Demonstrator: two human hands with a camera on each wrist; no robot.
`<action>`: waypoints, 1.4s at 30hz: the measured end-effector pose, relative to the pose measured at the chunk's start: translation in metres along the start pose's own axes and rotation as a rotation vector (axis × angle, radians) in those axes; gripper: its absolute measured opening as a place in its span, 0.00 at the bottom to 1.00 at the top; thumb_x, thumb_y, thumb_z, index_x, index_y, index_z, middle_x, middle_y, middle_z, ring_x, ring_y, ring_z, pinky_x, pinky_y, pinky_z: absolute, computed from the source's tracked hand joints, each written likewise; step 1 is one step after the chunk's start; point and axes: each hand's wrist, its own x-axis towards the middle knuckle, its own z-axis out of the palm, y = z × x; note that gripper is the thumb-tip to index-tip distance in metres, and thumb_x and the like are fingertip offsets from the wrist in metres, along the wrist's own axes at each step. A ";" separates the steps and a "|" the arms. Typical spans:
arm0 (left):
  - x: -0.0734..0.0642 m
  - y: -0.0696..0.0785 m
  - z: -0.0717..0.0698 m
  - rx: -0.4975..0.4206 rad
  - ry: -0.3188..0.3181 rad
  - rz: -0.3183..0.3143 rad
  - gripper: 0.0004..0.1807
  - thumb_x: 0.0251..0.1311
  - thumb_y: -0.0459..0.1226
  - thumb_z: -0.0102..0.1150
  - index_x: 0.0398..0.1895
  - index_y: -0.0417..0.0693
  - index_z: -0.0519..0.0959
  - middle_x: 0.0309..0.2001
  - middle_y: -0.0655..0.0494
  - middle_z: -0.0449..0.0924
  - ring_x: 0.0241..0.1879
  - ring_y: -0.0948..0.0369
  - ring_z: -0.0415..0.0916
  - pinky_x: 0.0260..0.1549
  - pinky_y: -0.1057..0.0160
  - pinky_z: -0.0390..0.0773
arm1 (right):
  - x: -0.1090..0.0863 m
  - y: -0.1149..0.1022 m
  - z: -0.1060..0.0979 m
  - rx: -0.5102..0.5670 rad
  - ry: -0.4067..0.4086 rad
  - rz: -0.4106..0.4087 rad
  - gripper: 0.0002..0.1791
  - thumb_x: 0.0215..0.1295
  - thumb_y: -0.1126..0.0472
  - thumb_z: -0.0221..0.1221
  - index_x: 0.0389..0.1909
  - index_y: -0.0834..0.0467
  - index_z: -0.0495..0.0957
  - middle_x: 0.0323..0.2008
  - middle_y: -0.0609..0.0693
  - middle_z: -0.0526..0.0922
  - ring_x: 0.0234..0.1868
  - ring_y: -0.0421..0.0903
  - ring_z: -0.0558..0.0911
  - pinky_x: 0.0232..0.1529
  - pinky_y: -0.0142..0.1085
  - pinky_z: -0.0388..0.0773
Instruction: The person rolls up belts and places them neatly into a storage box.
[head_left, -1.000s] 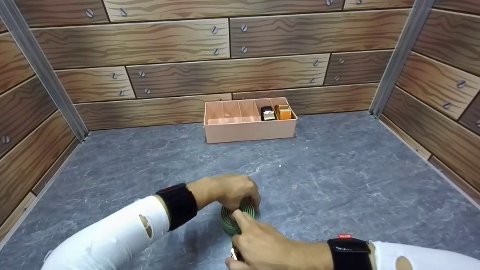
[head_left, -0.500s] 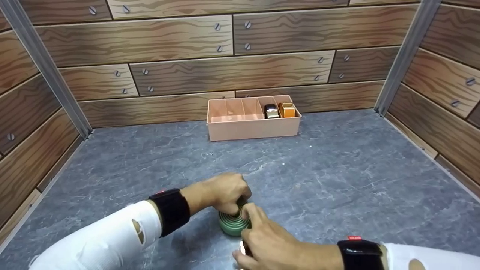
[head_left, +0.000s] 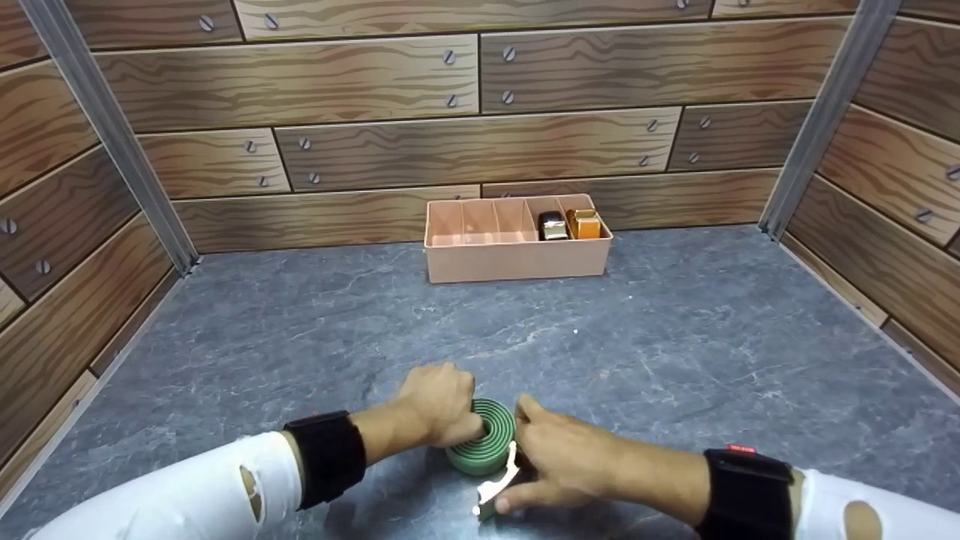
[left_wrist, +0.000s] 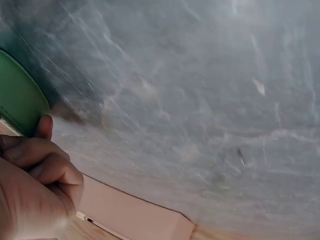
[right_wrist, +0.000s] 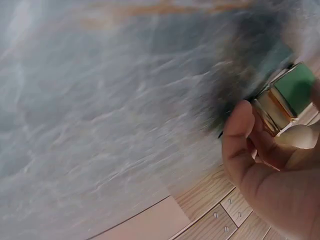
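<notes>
A green belt (head_left: pixel 489 448), rolled into a coil, stands on its edge side close over the grey tabletop, its spiral turns facing up in the head view. From the left, my left hand (head_left: pixel 439 405) grips the coil, with the thumb in toward its centre. On the right side, my right hand (head_left: pixel 566 459) holds the belt's outer end by the shiny metal buckle (head_left: pixel 501 480). In the left wrist view, the curled fingers (left_wrist: pixel 52 167) lie beside the green coil. The right wrist view has the gold-coloured buckle (right_wrist: pixel 272 112) next to the fingers, partly hidden by them.
A pink divided box (head_left: pixel 517 260) stands at the back against the wood-patterned wall (head_left: pixel 375 150). In its right compartments sit a black rolled item (head_left: pixel 552 226) and an orange one (head_left: pixel 585 224), both with metal parts. Side walls (head_left: pixel 892 217) flank the tabletop (head_left: pixel 337 322).
Both hands have moved apart from over the coil, the left one leftward and the right one rightward. More of the coil and the buckle now show. The head view has shifted slightly.
</notes>
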 end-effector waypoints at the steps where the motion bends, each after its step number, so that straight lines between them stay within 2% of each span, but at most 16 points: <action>1: 0.000 0.000 0.000 -0.015 -0.015 -0.016 0.12 0.42 0.47 0.58 0.16 0.54 0.69 0.16 0.60 0.67 0.19 0.61 0.67 0.18 0.60 0.73 | 0.001 0.001 0.000 -0.031 0.005 -0.009 0.40 0.51 0.27 0.63 0.46 0.60 0.79 0.44 0.47 0.67 0.33 0.38 0.73 0.38 0.34 0.81; 4: -0.001 0.000 0.002 -0.094 -0.060 -0.048 0.17 0.45 0.52 0.62 0.16 0.54 0.69 0.16 0.60 0.67 0.18 0.62 0.66 0.16 0.62 0.70 | 0.002 0.004 0.003 -0.127 0.042 -0.012 0.44 0.49 0.24 0.62 0.43 0.63 0.79 0.42 0.48 0.68 0.32 0.40 0.75 0.39 0.36 0.82; 8: -0.001 -0.001 0.004 -0.216 -0.107 -0.086 0.20 0.46 0.54 0.65 0.16 0.53 0.69 0.16 0.60 0.67 0.18 0.62 0.66 0.16 0.63 0.67 | 0.004 0.008 0.005 -0.171 0.097 0.006 0.45 0.48 0.23 0.62 0.40 0.65 0.80 0.37 0.49 0.72 0.30 0.42 0.76 0.36 0.38 0.82; 13: -0.002 -0.004 0.000 -0.353 -0.149 -0.132 0.18 0.48 0.51 0.63 0.17 0.52 0.70 0.19 0.58 0.68 0.21 0.60 0.67 0.21 0.63 0.66 | 0.004 0.015 0.001 -0.123 0.155 0.028 0.37 0.49 0.30 0.67 0.35 0.63 0.80 0.28 0.47 0.78 0.27 0.40 0.75 0.29 0.36 0.79; 17: -0.003 -0.008 0.000 -0.438 -0.132 -0.171 0.16 0.48 0.50 0.63 0.18 0.53 0.70 0.20 0.58 0.68 0.22 0.60 0.66 0.23 0.63 0.65 | 0.004 0.019 0.000 -0.069 0.217 0.000 0.34 0.51 0.37 0.70 0.41 0.64 0.78 0.31 0.52 0.84 0.30 0.44 0.83 0.31 0.36 0.83; 20: -0.003 -0.010 0.002 -0.495 -0.077 -0.194 0.16 0.49 0.49 0.62 0.15 0.54 0.69 0.18 0.60 0.67 0.20 0.61 0.64 0.21 0.64 0.64 | 0.004 0.021 0.001 0.035 0.274 -0.015 0.39 0.51 0.43 0.72 0.54 0.70 0.75 0.37 0.58 0.87 0.33 0.48 0.87 0.36 0.37 0.85; 23: 0.000 -0.011 0.002 -0.555 0.014 -0.206 0.19 0.51 0.48 0.61 0.11 0.56 0.67 0.14 0.63 0.64 0.16 0.63 0.61 0.17 0.65 0.62 | 0.006 0.024 0.001 0.159 0.342 0.023 0.47 0.48 0.50 0.74 0.64 0.72 0.69 0.47 0.63 0.85 0.39 0.49 0.87 0.44 0.37 0.84; 25: 0.003 -0.012 0.000 -0.603 0.081 -0.213 0.19 0.53 0.47 0.61 0.10 0.57 0.67 0.11 0.64 0.64 0.13 0.65 0.60 0.15 0.66 0.61 | 0.008 0.027 -0.001 0.237 0.399 0.036 0.49 0.46 0.54 0.75 0.67 0.71 0.66 0.51 0.64 0.84 0.35 0.49 0.85 0.41 0.36 0.84; 28: 0.009 -0.012 -0.006 -0.666 0.186 -0.219 0.18 0.54 0.46 0.62 0.10 0.55 0.70 0.11 0.63 0.67 0.12 0.65 0.62 0.13 0.67 0.63 | 0.012 0.030 -0.007 0.246 0.503 0.019 0.49 0.45 0.55 0.76 0.68 0.69 0.67 0.56 0.63 0.81 0.36 0.48 0.83 0.39 0.33 0.83; 30: 0.012 -0.012 -0.010 -0.696 0.244 -0.223 0.16 0.54 0.45 0.62 0.13 0.53 0.74 0.12 0.61 0.72 0.13 0.65 0.66 0.13 0.67 0.66 | 0.016 0.030 -0.011 0.227 0.575 -0.002 0.48 0.43 0.56 0.77 0.67 0.68 0.68 0.54 0.60 0.82 0.30 0.44 0.79 0.32 0.30 0.80; 32: 0.015 -0.012 -0.015 -0.699 0.314 -0.216 0.15 0.55 0.46 0.63 0.15 0.50 0.78 0.14 0.59 0.76 0.13 0.64 0.68 0.14 0.66 0.69 | 0.019 0.030 -0.017 0.202 0.637 0.002 0.47 0.40 0.58 0.78 0.65 0.68 0.70 0.51 0.58 0.82 0.31 0.41 0.78 0.33 0.29 0.79; 35: 0.020 -0.012 -0.020 -0.691 0.428 -0.206 0.15 0.54 0.46 0.64 0.17 0.47 0.82 0.15 0.57 0.79 0.15 0.63 0.70 0.16 0.65 0.71 | 0.024 0.030 -0.026 0.241 0.694 0.014 0.44 0.37 0.60 0.79 0.59 0.65 0.73 0.44 0.53 0.82 0.30 0.39 0.77 0.31 0.29 0.79; 37: 0.023 -0.012 -0.023 -0.682 0.501 -0.202 0.15 0.54 0.46 0.64 0.17 0.47 0.82 0.16 0.57 0.79 0.16 0.64 0.70 0.17 0.64 0.71 | 0.027 0.029 -0.034 0.309 0.706 0.013 0.39 0.38 0.59 0.79 0.54 0.62 0.74 0.40 0.51 0.81 0.29 0.38 0.77 0.29 0.30 0.79; 40: 0.026 -0.013 -0.026 -0.667 0.576 -0.185 0.14 0.53 0.46 0.64 0.16 0.49 0.81 0.17 0.58 0.79 0.17 0.64 0.70 0.18 0.64 0.71 | 0.031 0.030 -0.050 0.409 0.703 0.017 0.27 0.46 0.55 0.76 0.45 0.61 0.78 0.36 0.51 0.84 0.26 0.39 0.78 0.27 0.31 0.80; 42: 0.028 -0.013 -0.028 -0.631 0.625 -0.150 0.13 0.51 0.45 0.64 0.16 0.49 0.80 0.17 0.58 0.79 0.18 0.64 0.70 0.18 0.64 0.72 | 0.035 0.030 -0.062 0.461 0.688 0.042 0.18 0.52 0.53 0.73 0.37 0.60 0.80 0.34 0.51 0.86 0.24 0.40 0.80 0.25 0.32 0.80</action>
